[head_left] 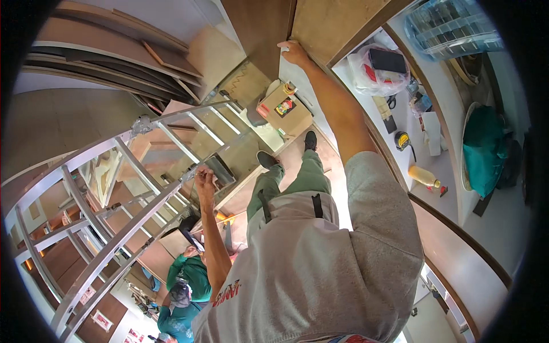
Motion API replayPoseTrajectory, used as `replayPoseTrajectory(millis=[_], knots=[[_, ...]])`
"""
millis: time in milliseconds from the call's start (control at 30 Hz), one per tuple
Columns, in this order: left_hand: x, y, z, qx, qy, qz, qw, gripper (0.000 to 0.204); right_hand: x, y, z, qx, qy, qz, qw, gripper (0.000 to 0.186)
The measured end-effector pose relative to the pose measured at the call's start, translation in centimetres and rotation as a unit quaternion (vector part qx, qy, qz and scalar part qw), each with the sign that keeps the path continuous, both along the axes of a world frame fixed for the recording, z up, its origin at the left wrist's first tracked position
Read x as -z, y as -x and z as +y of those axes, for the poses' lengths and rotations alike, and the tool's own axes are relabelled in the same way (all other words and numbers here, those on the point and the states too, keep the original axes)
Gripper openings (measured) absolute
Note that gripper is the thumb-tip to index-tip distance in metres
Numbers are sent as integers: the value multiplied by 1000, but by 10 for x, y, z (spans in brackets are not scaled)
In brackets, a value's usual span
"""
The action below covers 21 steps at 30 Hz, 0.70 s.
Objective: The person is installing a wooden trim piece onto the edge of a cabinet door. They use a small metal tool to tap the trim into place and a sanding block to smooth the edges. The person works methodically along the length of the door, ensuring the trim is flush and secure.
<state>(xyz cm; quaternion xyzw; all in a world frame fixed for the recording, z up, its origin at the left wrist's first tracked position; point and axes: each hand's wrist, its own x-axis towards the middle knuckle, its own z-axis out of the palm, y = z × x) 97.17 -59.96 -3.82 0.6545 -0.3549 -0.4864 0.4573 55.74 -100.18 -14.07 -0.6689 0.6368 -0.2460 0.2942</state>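
Note:
My right hand (293, 52) reaches up to the edge of a brown wooden panel (260, 31), beside a lighter board (329, 26). Its fingers are curled, with a small pale thing at the fingertips that I cannot make out. My left hand (205, 178) is closed beside the rail of an aluminium ladder (108, 240); what is inside its fingers is hidden. A metal tray-like object (223, 170) lies beyond that hand, lower down.
Shelves at right hold a plastic bag (369, 77), tape measure (402, 140) and yellow bottle (421, 176). Below are a cardboard box (293, 114) and my feet. Stacked boards (114, 40) fill the upper left. Two co-workers in green (194, 277) and teal (177, 323) are at lower left.

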Motion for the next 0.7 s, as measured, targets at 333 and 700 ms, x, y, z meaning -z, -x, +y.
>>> replayPoseTrajectory(millis=[333, 700], knots=[[18, 69, 33, -7, -65, 54, 996, 16, -15, 2, -4, -86, 10, -94, 992, 41], [-4, 215, -24, 105, -33, 88, 990, 16, -38, 16, 85, -98, 56, -187, 976, 35]])
